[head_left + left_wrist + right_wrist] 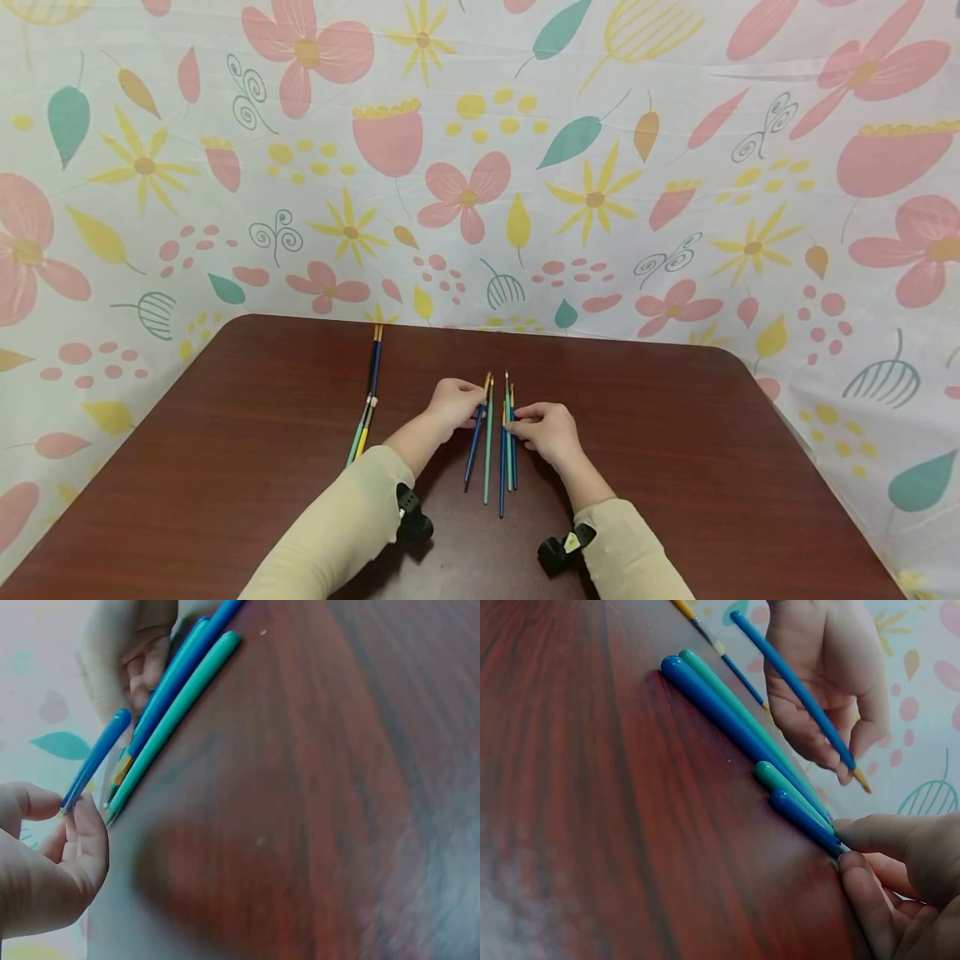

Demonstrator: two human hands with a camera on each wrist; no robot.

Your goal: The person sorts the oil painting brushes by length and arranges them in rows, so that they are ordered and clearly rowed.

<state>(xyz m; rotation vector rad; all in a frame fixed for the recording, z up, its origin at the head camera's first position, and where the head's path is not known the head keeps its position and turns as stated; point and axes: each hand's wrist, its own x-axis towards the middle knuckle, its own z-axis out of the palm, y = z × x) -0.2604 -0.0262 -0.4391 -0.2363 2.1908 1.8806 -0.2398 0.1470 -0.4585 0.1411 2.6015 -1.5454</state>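
My left hand (453,407) pinches a blue paintbrush (474,446) near its bristle end. In the right wrist view that blue brush (795,686) slants up off the table, its yellowish tip just past the fingertips. My right hand (551,432) lies to the right of a loose row of brushes, thumb and fingers pinching a blue paintbrush (802,817) near its metal collar. A shorter-looking green brush (776,778) lies right beside it, close to the thumb. Between my hands lie another green brush (487,458) and a longer-reaching blue brush (502,483), handles toward me.
Left of my left arm, dark-handled brushes (372,367) lie near the back edge. Closer in are a yellow brush (364,435) and a green brush (355,442), partly hidden by my sleeve. The brown table (675,467) meets a flower-patterned cloth (465,275) behind.
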